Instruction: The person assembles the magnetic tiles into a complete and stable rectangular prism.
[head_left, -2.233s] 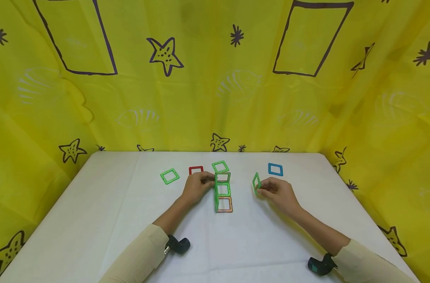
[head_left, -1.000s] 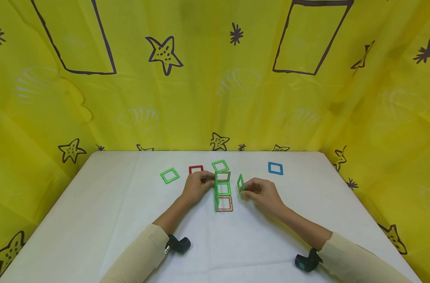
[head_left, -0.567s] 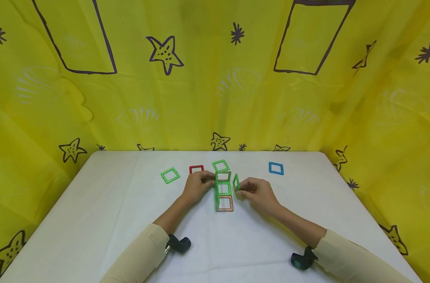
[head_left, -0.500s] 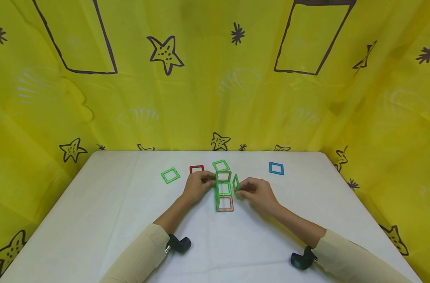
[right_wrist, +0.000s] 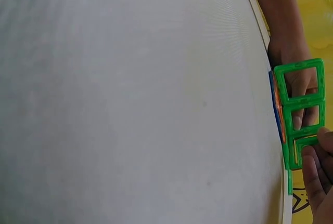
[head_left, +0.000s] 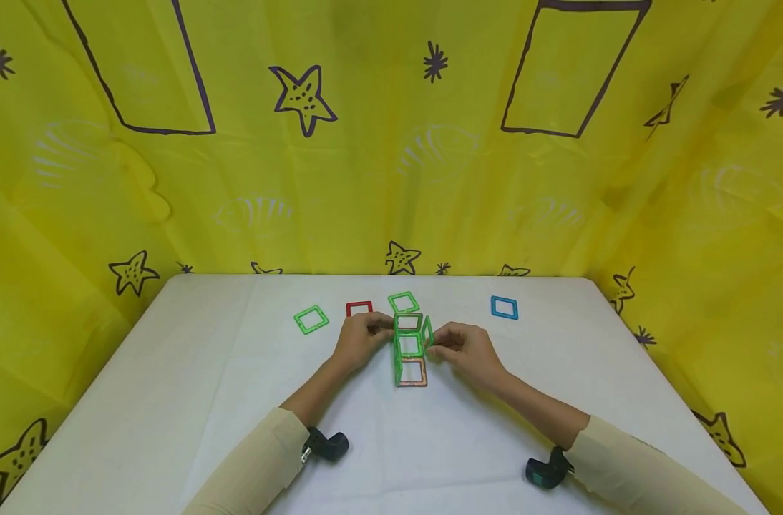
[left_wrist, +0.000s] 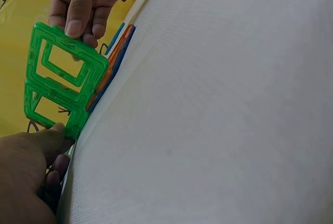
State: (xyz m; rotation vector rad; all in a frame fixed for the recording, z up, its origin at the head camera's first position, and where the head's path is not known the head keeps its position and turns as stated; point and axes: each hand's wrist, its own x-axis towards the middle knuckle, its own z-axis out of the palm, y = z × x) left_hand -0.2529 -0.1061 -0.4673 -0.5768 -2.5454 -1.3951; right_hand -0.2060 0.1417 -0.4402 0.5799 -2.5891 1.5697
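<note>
In the head view, square magnetic tiles form a structure at the middle of the table. An orange tile and a green tile lie flat, with a green wall standing along their left side. Another upright tile closes the back. My left hand pinches the wall at its far left; in the left wrist view its thumb presses the green edge. My right hand pinches an upright green tile by the structure's right side. Whether that tile touches it I cannot tell.
Loose square tiles lie farther back on the white table: a green one at left, a red one partly behind my left hand, another green one, and a blue one at right. A yellow curtain stands behind.
My right hand has moved left with the green tile, from well apart to right beside the structure. The left hand has kept its place on the wall.
</note>
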